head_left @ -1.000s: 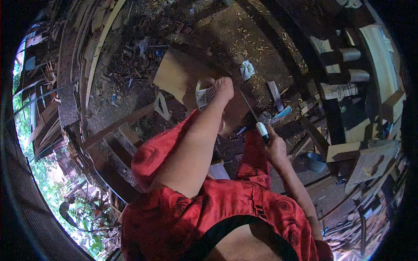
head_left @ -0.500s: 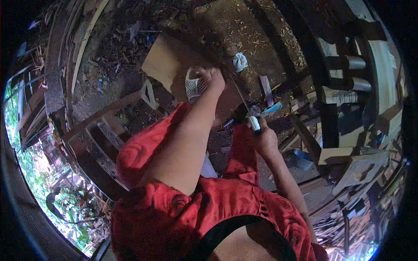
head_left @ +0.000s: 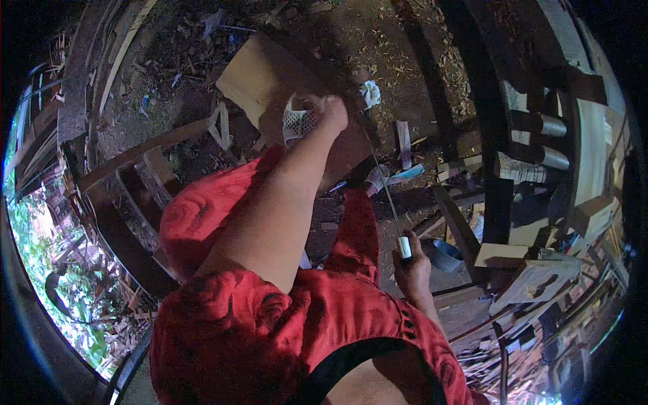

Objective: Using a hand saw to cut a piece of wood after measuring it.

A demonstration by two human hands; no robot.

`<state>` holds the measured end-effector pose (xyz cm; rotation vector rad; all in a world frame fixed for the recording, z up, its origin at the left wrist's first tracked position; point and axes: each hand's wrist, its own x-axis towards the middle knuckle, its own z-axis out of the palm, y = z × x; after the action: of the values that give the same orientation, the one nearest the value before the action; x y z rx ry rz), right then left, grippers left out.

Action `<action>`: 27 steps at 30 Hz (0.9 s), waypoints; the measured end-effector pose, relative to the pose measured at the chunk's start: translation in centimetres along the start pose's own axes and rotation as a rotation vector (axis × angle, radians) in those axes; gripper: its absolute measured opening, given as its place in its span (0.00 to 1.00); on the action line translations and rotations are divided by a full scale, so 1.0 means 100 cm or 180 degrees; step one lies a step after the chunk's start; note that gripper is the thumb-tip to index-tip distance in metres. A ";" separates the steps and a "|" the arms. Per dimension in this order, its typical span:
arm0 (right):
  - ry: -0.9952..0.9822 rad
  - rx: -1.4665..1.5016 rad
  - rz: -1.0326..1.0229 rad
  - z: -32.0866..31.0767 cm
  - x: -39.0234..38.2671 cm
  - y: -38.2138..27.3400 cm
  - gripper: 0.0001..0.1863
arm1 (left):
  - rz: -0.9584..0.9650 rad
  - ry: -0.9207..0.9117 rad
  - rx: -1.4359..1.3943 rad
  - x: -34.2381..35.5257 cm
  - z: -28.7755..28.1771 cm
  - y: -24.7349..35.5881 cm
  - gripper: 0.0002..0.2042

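Observation:
A wide brown wooden board [head_left: 246,77] lies low in front of me, half in shade. My left hand [head_left: 329,113] is closed at its right part, fingers curled and partly hidden. Right beside it a foot in a white mesh shoe [head_left: 297,123] rests on the board. My right hand [head_left: 413,270] is wrapped round the white-and-dark handle [head_left: 405,247] of a handsaw. Its thin blade [head_left: 386,192], seen nearly edge-on, runs forward to the board's right edge. Whether the teeth are in the wood is too dark to tell.
A crumpled white wad [head_left: 369,94] lies on the chip-strewn ground past the board. A short wooden offcut [head_left: 403,145] and a light-blue piece [head_left: 407,173] are to the right. A dark round container [head_left: 445,256] stands by my right hand. Timber frames [head_left: 145,152] flank both sides.
My right hand has drawn the saw back toward my body, so more blade shows between handle and board. The left hand stays by the shoe on the board.

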<state>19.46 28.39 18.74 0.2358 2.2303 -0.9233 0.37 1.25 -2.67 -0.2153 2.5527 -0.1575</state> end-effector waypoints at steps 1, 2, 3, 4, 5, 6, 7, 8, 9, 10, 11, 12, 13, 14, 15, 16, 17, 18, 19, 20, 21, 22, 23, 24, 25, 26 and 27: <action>-0.0066 -0.0056 0.0131 0.002 0.009 -0.005 0.24 | 0.0106 -0.0179 0.0142 0.000 -0.004 -0.001 0.10; -0.0104 -0.0266 0.0130 0.004 0.020 -0.013 0.24 | 0.0205 -0.0318 0.0324 -0.001 -0.005 -0.002 0.10; -0.0261 -0.0563 0.0356 0.006 0.034 -0.022 0.23 | 0.0217 -0.0380 0.0257 -0.002 -0.005 -0.002 0.10; -0.0102 -0.0421 -0.0006 0.013 0.057 -0.030 0.22 | 0.0187 -0.0022 0.0008 -0.002 -0.004 -0.003 0.09; -0.0106 -0.0303 -0.0109 0.024 0.084 -0.038 0.22 | 0.0146 0.0094 -0.0237 -0.002 -0.002 -0.003 0.09; -0.0232 -0.0609 -0.0179 0.035 0.113 -0.044 0.22 | 0.0151 0.0402 -0.0239 -0.001 -0.001 -0.003 0.09; -0.0285 -0.0730 -0.0377 0.045 0.137 -0.047 0.21 | 0.0079 0.0564 -0.0201 0.000 0.000 -0.003 0.08; -0.0420 -0.0835 -0.0247 0.052 0.154 -0.046 0.21 | -0.0001 0.0638 -0.0152 -0.002 0.002 -0.003 0.08; -0.0260 -0.0662 -0.0263 0.059 0.168 -0.046 0.21 | -0.0004 0.0656 -0.0148 -0.001 0.003 -0.004 0.08; -0.0173 -0.0553 -0.0131 0.063 0.176 -0.044 0.21 | 0.0110 0.0391 -0.0129 0.000 0.004 -0.004 0.09; -0.0167 -0.0689 -0.0095 0.065 0.177 -0.042 0.21 | 0.0219 0.0265 -0.0124 0.000 0.007 -0.003 0.10; -0.0093 -0.0614 -0.0337 0.064 0.168 -0.038 0.21 | 0.0195 0.0110 -0.0171 -0.001 0.009 -0.002 0.10; -0.0111 -0.0482 -0.0273 0.060 0.155 -0.033 0.22 | 0.0262 0.0340 -0.0121 -0.002 0.012 -0.002 0.11; -0.0050 -0.0262 -0.0413 0.058 0.141 -0.033 0.24 | 0.0316 0.0452 -0.0026 -0.003 0.014 -0.003 0.13; -0.0056 -0.0304 -0.0197 0.052 0.115 -0.027 0.24 | 0.0331 0.0510 -0.0079 -0.005 0.016 -0.002 0.13; 0.0037 -0.0246 -0.0314 0.045 0.087 -0.018 0.25 | 0.0274 0.0621 -0.0014 -0.007 0.018 0.000 0.13; 0.0117 -0.0250 -0.0251 0.040 0.063 -0.010 0.26 | 0.0243 0.0549 -0.0010 -0.005 0.018 0.002 0.13; 0.0060 -0.0312 -0.0030 0.035 0.040 -0.001 0.27 | 0.0195 0.0722 0.0027 -0.005 0.018 0.003 0.13; 0.0147 -0.0226 -0.0239 0.035 0.027 0.007 0.27 | 0.0197 0.0285 -0.0048 -0.003 0.015 0.003 0.13; 0.0311 -0.0090 -0.0405 0.033 0.018 0.014 0.26 | 0.0154 -0.0014 -0.0063 0.000 0.011 0.003 0.14; 0.0498 0.0072 -0.0523 0.029 0.006 0.018 0.26 | 0.0218 -0.0120 -0.0143 -0.001 0.009 0.003 0.14; 0.0509 0.0026 -0.0570 0.027 0.002 0.019 0.26 | 0.0244 -0.0123 -0.0222 0.001 0.005 0.002 0.14; 0.0323 0.0035 -0.0254 0.025 0.003 0.017 0.26 | 0.0247 -0.0116 -0.0256 0.001 0.001 0.000 0.14; 0.0033 0.0052 0.0140 0.025 0.011 0.012 0.26 | 0.0250 -0.0113 -0.0286 0.001 -0.002 -0.001 0.14; 0.0123 0.0061 0.0042 0.025 0.021 0.002 0.26 | 0.0236 -0.0086 -0.0283 -0.001 -0.005 -0.002 0.14; 0.0040 -0.0156 -0.0030 0.024 0.033 -0.009 0.25 | 0.0214 -0.0065 -0.0268 -0.004 -0.006 -0.002 0.14; -0.0165 -0.0462 0.0143 0.025 0.050 -0.022 0.25 | 0.0249 -0.0097 -0.0276 -0.006 -0.007 -0.002 0.14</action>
<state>16.24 24.69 15.39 0.1921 2.2231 -0.7319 0.52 1.23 -1.73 -0.1493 2.5354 -0.0134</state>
